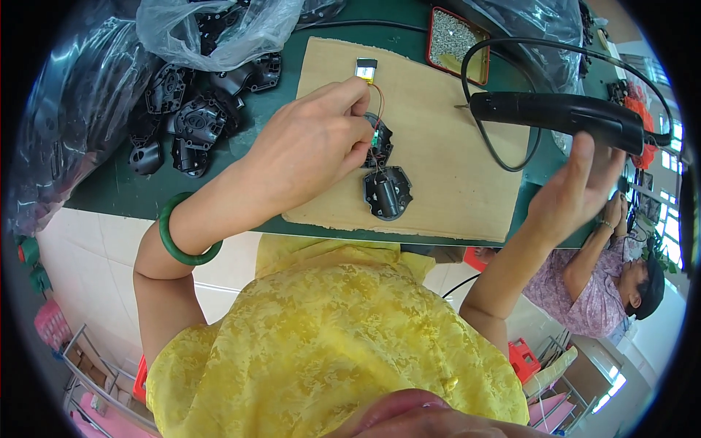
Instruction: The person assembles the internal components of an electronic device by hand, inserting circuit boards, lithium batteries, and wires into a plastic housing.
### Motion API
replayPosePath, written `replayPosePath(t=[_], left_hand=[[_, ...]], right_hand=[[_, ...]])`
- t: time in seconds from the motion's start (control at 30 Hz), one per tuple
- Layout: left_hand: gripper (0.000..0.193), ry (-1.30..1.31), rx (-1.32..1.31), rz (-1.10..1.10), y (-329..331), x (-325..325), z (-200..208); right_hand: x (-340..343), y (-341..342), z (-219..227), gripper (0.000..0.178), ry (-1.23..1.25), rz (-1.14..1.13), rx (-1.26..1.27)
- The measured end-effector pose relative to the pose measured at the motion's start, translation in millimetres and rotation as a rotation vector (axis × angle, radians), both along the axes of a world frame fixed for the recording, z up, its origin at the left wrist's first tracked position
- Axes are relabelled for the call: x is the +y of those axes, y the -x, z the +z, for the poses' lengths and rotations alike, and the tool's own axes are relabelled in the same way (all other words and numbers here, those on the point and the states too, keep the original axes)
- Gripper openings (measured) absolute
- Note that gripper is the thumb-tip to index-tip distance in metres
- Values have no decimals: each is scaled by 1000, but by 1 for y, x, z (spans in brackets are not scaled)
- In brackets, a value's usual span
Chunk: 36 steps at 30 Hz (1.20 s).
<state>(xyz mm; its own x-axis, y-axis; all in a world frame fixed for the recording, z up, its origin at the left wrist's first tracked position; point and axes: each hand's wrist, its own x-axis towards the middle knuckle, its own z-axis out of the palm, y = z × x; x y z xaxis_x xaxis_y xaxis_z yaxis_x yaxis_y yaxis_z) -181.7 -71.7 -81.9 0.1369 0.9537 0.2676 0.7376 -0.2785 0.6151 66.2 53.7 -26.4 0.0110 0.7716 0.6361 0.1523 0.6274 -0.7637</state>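
My left hand (314, 131), a green bangle on its wrist, is closed over the cardboard. At its fingertips is a small silver battery (366, 71) with a dark end. Thin red and dark wires (382, 102) run from the battery to an opened black plastic housing. One half (381, 146), with a bit of green circuit board, lies partly under my hand; the other half (387, 194), holding a dark cylindrical part, lies nearer me. My right hand (573, 190) holds a black electric screwdriver (555, 117) from below, thumb against its side. Its other fingers are partly hidden behind the handle.
Brown cardboard (453, 190) covers part of the green table (255, 139). Black housings (197, 120) and plastic bags (95, 95) crowd the left. A red tray (456, 44) of small screws stands far back. The screwdriver's black cable (504, 164) loops nearby. Another person (584, 285) sits at right.
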Motion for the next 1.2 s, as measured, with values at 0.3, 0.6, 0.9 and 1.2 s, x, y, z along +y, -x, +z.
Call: replayPosePath(t=[0.3, 0.6, 0.9, 1.2], left_hand=[[11, 61, -142, -30, 3, 1, -2], [11, 102, -222, -40, 7, 3, -1], [11, 97, -248, -35, 8, 1, -8], [11, 80, -258, -31, 7, 3, -8]], right_hand=[[30, 25, -5, 17, 263, 458, 401], [46, 61, -6, 17, 197, 438, 539], [61, 75, -16, 16, 72, 346, 473], [66, 82, -14, 18, 71, 345, 427]])
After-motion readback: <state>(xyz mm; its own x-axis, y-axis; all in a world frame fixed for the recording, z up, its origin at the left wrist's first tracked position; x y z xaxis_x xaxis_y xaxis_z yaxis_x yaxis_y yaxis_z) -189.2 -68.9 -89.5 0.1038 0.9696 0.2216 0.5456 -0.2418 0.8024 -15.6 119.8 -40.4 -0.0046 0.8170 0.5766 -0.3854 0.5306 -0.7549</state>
